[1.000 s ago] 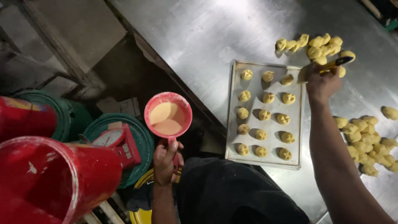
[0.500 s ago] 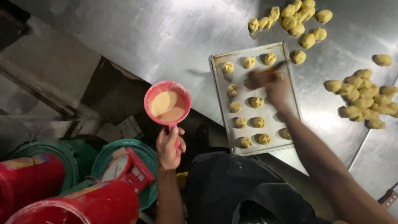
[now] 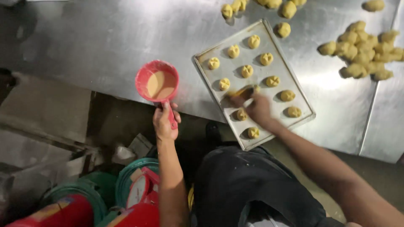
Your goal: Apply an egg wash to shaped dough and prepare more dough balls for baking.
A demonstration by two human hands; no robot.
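Red plastic forms the cup, round and smooth, with a long handle; it holds a pale beige liquid. The left hand closes its fingers around the handle and keeps the cup over the edge of the steel table, which is dull and scratched. A rectangular metal tray lies tilted on the table, just right of the cup. On it lie eleven visible dough balls, yellow, round, each cut with a cross. The right hand is over the tray, fingers curled on a blurred thing, perhaps a brush; what exactly cannot be told. More dough pieces lie piled on the table, well apart.
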